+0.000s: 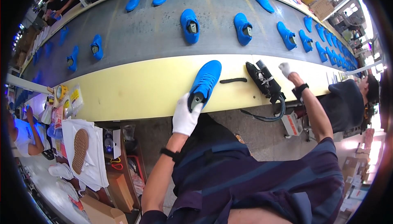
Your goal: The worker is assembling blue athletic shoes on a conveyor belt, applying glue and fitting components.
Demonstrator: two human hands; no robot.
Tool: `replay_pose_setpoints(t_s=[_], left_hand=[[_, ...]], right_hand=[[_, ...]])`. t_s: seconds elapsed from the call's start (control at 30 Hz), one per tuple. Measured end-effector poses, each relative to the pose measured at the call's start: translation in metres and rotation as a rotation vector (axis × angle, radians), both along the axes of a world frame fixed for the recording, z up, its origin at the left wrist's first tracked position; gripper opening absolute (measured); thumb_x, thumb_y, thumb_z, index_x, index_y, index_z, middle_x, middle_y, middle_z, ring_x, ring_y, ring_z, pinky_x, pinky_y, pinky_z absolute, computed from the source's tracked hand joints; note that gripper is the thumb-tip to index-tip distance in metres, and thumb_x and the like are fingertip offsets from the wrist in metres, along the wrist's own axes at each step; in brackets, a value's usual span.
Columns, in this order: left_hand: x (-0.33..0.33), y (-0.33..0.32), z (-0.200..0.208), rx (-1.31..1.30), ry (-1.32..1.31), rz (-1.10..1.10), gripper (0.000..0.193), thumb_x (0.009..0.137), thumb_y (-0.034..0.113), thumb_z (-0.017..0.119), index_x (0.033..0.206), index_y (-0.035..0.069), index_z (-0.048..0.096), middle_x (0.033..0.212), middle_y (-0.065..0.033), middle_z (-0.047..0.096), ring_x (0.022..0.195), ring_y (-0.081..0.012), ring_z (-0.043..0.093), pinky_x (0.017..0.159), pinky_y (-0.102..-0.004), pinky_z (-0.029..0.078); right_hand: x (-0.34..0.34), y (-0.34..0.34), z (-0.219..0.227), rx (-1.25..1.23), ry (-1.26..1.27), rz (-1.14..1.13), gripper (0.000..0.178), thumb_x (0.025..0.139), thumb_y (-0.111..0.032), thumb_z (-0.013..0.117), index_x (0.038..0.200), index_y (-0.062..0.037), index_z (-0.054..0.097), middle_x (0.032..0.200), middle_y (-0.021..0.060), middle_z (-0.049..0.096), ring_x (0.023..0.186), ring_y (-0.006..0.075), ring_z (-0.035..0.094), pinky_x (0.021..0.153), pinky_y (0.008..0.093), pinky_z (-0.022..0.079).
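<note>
One blue shoe (206,79) is grasped at the heel by a white-gloved left hand (185,115) above the yellow ledge (135,88). Over the ledge's right part, the gloved right hand (285,69) appears curled; its hold cannot be told. A black strip (233,80) lies on the ledge; other blue shoes (188,18) line a grey belt (143,31) beyond.

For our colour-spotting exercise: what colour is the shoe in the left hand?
The shoe is bright blue, seen best in the head view.

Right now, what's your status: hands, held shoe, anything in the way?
Left hand gripping blue shoe by the heel. Right hand apart, beyond black tool. Tool and dark strip lie between shoe and right hand.
</note>
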State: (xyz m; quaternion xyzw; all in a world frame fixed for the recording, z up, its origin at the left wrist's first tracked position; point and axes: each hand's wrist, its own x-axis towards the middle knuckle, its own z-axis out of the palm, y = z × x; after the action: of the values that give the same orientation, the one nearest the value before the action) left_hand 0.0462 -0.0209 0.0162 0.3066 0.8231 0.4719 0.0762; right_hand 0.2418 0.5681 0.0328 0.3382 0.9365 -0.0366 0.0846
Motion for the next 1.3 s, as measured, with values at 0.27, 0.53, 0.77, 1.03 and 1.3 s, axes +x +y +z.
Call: replay_pose_setpoints(t_s=[0.27,0.53,0.77,1.03,1.3], left_hand=[[0.018,-0.042,-0.010,0.263,-1.567,0.413,0.115,0.092,0.092,0.036,0.142,-0.011,0.049,0.135,-0.0353,0.061,0.121,-0.0534,0.065,0.088,-0.0706,0.056],[0.003,-0.013,-0.044,0.917,-2.276,-0.210,0.107,0.091,0.084,0.051,0.144,-0.009,0.050,0.131,-0.0335,0.065,0.116,-0.0520,0.067,0.099,-0.0660,0.055],[0.027,-0.002,-0.042,0.967,-2.177,0.054,0.071,0.104,0.056,0.052,0.140,-0.006,0.055,0.125,-0.0292,0.068,0.115,-0.0468,0.069,0.103,-0.0650,0.054],[0.028,0.008,-0.045,0.941,-2.190,0.024,0.084,0.102,0.074,0.044,0.139,0.000,0.057,0.121,-0.0285,0.069,0.114,-0.0474,0.069,0.100,-0.0672,0.055],[0.040,0.012,-0.038,0.872,-2.213,0.156,0.081,0.099,0.072,0.055,0.132,-0.002,0.059,0.116,-0.0245,0.071,0.106,-0.0466,0.071,0.094,-0.0629,0.059]], right_hand=[[-0.019,-0.035,-0.030,-0.055,0.393,0.053,0.043,0.098,-0.013,0.063,0.139,0.0029,0.062,0.132,0.0341,0.065,0.123,0.0476,0.064,0.105,0.0477,0.051],[-0.082,-0.256,0.111,-0.008,0.632,0.512,0.018,0.089,-0.010,0.074,0.105,-0.0034,0.071,0.103,0.0184,0.068,0.097,0.0384,0.066,0.083,0.0472,0.055],[-0.076,-0.182,0.045,0.047,0.425,0.096,0.039,0.097,-0.021,0.070,0.129,0.0010,0.065,0.121,0.0267,0.069,0.110,0.0468,0.066,0.095,0.0509,0.054],[-0.075,-0.187,0.029,-0.077,0.413,0.069,0.045,0.096,-0.029,0.073,0.130,0.0007,0.064,0.109,0.0269,0.072,0.103,0.0416,0.071,0.090,0.0478,0.055],[-0.073,-0.287,0.070,-0.242,0.697,0.471,0.046,0.092,-0.016,0.076,0.135,-0.0027,0.064,0.113,0.0202,0.069,0.102,0.0404,0.067,0.089,0.0458,0.055]])
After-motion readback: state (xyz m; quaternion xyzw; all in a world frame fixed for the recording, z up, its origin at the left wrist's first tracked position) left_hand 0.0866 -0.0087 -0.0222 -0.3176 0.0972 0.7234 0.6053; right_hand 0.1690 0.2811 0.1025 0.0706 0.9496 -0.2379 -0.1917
